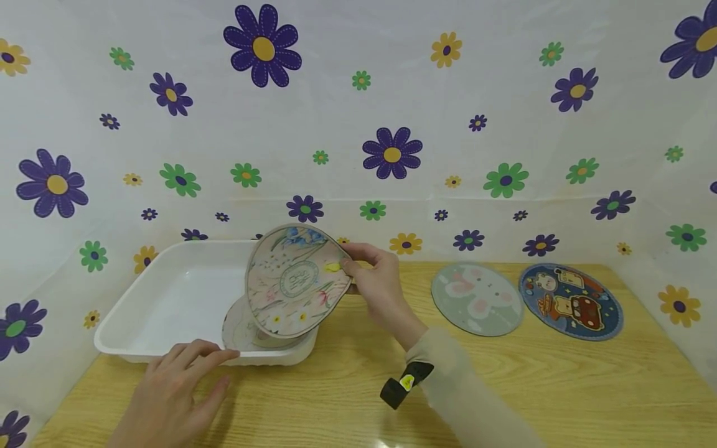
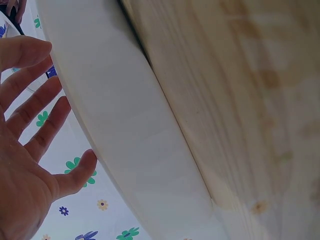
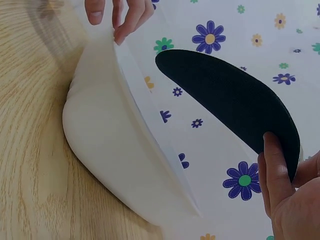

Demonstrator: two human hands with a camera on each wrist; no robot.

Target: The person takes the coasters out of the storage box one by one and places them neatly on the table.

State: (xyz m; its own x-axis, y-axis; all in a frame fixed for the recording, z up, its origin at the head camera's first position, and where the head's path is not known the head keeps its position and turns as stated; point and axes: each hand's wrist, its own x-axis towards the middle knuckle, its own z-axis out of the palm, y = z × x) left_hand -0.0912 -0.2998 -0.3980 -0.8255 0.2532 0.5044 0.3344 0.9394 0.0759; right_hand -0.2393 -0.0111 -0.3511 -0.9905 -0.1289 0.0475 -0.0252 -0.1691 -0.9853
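Observation:
My right hand (image 1: pixel 374 279) pinches the edge of a round floral mat (image 1: pixel 295 281) and holds it tilted above the right end of a white tray (image 1: pixel 168 298). The right wrist view shows the mat's black underside (image 3: pixel 235 102) with my fingers (image 3: pixel 277 170) curled on its rim. Another round mat (image 1: pixel 241 330) leans inside the tray beneath it. My left hand (image 1: pixel 173 389) rests flat with straight fingers on the tray's front rim; the left wrist view shows its fingers (image 2: pixel 35 107) spread beside the tray wall (image 2: pixel 130 130).
Two more round mats lie flat on the wooden table (image 1: pixel 504 386) at the right: a pale green rabbit one (image 1: pixel 477 298) and a dark blue cartoon one (image 1: pixel 570 301). A flowered sheet (image 1: pixel 392 124) walls the back and both sides.

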